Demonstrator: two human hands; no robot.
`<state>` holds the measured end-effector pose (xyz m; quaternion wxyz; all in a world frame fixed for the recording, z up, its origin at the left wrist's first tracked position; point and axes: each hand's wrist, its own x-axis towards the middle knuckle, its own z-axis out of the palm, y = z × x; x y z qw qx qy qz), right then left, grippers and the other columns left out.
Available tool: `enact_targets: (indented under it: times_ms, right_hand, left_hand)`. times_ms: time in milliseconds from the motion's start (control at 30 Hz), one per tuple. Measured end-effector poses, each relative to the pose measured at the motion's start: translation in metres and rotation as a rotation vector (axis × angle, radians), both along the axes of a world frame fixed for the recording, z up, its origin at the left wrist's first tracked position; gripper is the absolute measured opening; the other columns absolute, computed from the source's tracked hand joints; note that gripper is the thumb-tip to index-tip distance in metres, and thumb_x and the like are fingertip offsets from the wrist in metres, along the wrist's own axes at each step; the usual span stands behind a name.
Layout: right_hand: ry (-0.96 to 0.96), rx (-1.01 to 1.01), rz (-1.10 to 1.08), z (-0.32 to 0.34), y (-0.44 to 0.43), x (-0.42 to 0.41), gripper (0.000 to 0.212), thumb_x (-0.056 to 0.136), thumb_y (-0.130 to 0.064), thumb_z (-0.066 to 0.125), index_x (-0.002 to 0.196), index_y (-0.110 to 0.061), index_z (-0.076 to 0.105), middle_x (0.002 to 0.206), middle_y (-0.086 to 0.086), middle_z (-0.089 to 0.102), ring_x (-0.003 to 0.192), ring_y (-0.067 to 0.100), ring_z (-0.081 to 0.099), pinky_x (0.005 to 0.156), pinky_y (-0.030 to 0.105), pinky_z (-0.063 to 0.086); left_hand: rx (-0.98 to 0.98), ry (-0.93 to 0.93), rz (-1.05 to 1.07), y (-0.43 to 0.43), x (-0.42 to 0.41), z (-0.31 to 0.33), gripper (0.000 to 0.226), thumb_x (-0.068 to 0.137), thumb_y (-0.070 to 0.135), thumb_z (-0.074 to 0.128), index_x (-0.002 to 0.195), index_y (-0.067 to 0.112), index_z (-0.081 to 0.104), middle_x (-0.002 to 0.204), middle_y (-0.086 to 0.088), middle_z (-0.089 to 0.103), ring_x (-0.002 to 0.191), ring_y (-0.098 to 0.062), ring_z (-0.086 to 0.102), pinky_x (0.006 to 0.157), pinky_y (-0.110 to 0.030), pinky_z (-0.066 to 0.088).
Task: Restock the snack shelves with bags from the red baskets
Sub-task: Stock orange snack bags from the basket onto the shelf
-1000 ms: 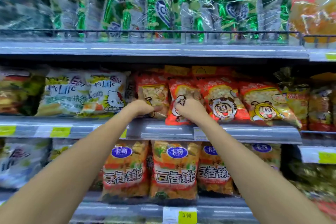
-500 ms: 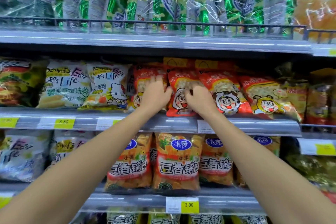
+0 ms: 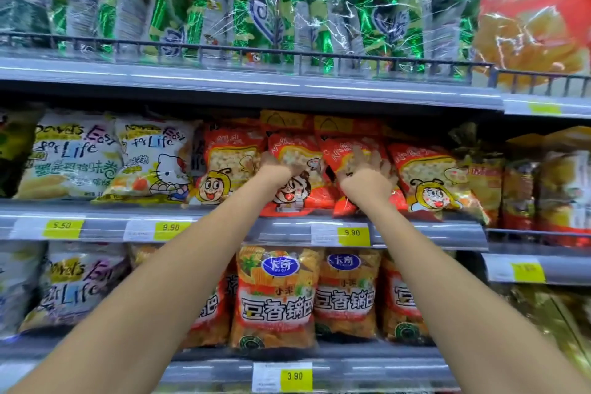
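Several red snack bags with cartoon faces stand in a row on the middle shelf (image 3: pixel 224 227). My left hand (image 3: pixel 276 171) rests against the front of the centre red bag (image 3: pixel 297 198); its fingers are blurred and lie flat on the bag. My right hand (image 3: pixel 367 174) presses with spread fingers on the neighbouring red bag (image 3: pixel 347 150), which leans to the left. Further red bags stand at either side, one to the left (image 3: pixel 224 166) and one to the right (image 3: pixel 428 179). No red basket is in view.
Green and silver packs (image 3: pixel 256 3) fill the top shelf behind a black wire rail (image 3: pixel 287 56), beside a large red bag (image 3: pixel 531 25). White Hello Kitty bags (image 3: pixel 150 160) sit left of the red ones. Orange bags (image 3: pixel 275 297) line the lower shelf.
Both hands have risen from the shelf edge onto the bag fronts. My right hand has shifted right and spread its fingers on the leaning bag.
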<state>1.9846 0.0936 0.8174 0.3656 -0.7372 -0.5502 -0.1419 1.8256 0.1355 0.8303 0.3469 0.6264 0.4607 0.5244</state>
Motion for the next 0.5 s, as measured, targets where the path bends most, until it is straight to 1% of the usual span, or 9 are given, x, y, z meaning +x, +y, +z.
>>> enact_targets:
  times_ms: [33,67,133,200,333,400,500]
  right_hand:
    - [-0.002,0.038,-0.014,-0.001,0.005,0.001,0.063,0.095,-0.041,0.044,0.151,-0.030,0.018,0.157,0.012,0.015,0.142,0.037,0.016,0.110,0.052,0.020]
    - [-0.010,0.074,-0.035,-0.002,0.009,0.002,0.062,0.095,-0.039,0.044,0.151,-0.028,0.020,0.156,0.014,0.018,0.140,0.038,0.019,0.108,0.052,0.023]
    - [-0.016,0.124,-0.073,-0.002,0.014,0.004,0.058,0.094,-0.034,0.044,0.148,-0.024,0.026,0.150,0.017,0.026,0.134,0.039,0.026,0.102,0.050,0.030]
    - [-0.009,0.141,-0.109,-0.001,0.018,0.004,0.057,0.094,-0.033,0.044,0.147,-0.022,0.027,0.147,0.018,0.030,0.131,0.039,0.030,0.099,0.049,0.032]
    - [-0.005,0.122,-0.143,0.001,0.023,0.001,0.055,0.094,-0.031,0.044,0.145,-0.020,0.029,0.143,0.020,0.032,0.129,0.039,0.032,0.099,0.049,0.034]
    - [0.014,0.081,-0.167,0.005,0.025,0.000,0.055,0.093,-0.030,0.046,0.144,-0.020,0.029,0.144,0.020,0.031,0.130,0.039,0.030,0.101,0.050,0.034]
    - [0.078,-0.031,-0.179,0.015,0.025,-0.003,0.064,0.088,-0.033,0.056,0.144,-0.022,0.027,0.147,0.019,0.027,0.134,0.038,0.025,0.104,0.054,0.031]
  left_hand:
    - [0.028,-0.072,-0.003,0.001,0.000,-0.004,0.089,0.081,0.030,0.075,0.148,0.005,0.023,0.147,-0.017,0.039,0.134,-0.034,0.040,0.107,-0.041,0.038]
    - [0.069,-0.133,0.005,0.002,-0.001,-0.006,0.087,0.080,0.025,0.076,0.147,0.008,0.024,0.144,-0.015,0.042,0.133,-0.033,0.041,0.109,-0.042,0.037]
    - [0.122,-0.221,0.023,0.001,-0.003,-0.010,0.078,0.078,0.019,0.078,0.141,0.010,0.032,0.135,-0.012,0.051,0.125,-0.031,0.049,0.106,-0.043,0.040]
    - [0.147,-0.282,0.020,0.000,-0.005,-0.011,0.078,0.077,0.017,0.079,0.140,0.010,0.034,0.131,-0.012,0.055,0.120,-0.031,0.053,0.105,-0.046,0.042]
    - [0.156,-0.354,0.032,0.004,-0.004,-0.013,0.077,0.076,0.015,0.079,0.139,0.011,0.036,0.128,-0.011,0.056,0.116,-0.030,0.054,0.103,-0.046,0.043]
    - [0.153,-0.393,0.018,0.007,-0.006,-0.014,0.079,0.074,0.017,0.080,0.139,0.013,0.035,0.127,-0.012,0.056,0.114,-0.032,0.056,0.101,-0.050,0.044]
    - [0.142,-0.414,-0.001,0.010,-0.009,-0.015,0.083,0.073,0.016,0.080,0.142,0.016,0.032,0.126,-0.013,0.057,0.111,-0.033,0.058,0.098,-0.051,0.047]
